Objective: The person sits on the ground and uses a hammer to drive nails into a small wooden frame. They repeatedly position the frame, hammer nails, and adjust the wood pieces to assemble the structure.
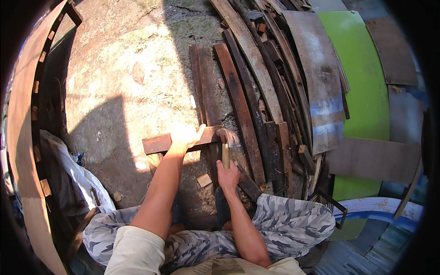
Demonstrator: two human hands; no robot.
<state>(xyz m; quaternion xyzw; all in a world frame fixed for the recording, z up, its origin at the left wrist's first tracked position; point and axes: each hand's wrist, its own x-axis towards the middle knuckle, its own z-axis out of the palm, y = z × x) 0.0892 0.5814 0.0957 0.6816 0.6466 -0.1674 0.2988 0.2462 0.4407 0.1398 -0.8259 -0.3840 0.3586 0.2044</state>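
A short reddish-brown wooden plank [158,143] lies crosswise over darker boards [211,98] in front of me. My left hand [184,136] grips it from above near its middle, thumb stretched toward the right end; bright sun washes out the fingers. My right hand [228,175] is closed around the pale wooden handle of a hammer [225,155]. The hammer's head is at the plank's right end; whether it touches the wood I cannot tell. A small pale wood offcut [204,180] sits on the ground left of my right hand, among wood chips.
Long weathered planks [250,50] are piled to the right, beside grey sheets [316,78] and a bright green panel [362,68]. A long wooden frame [27,137] runs down the left side, with a white sack [82,169] by it. Sunlit concrete [110,73] spreads ahead.
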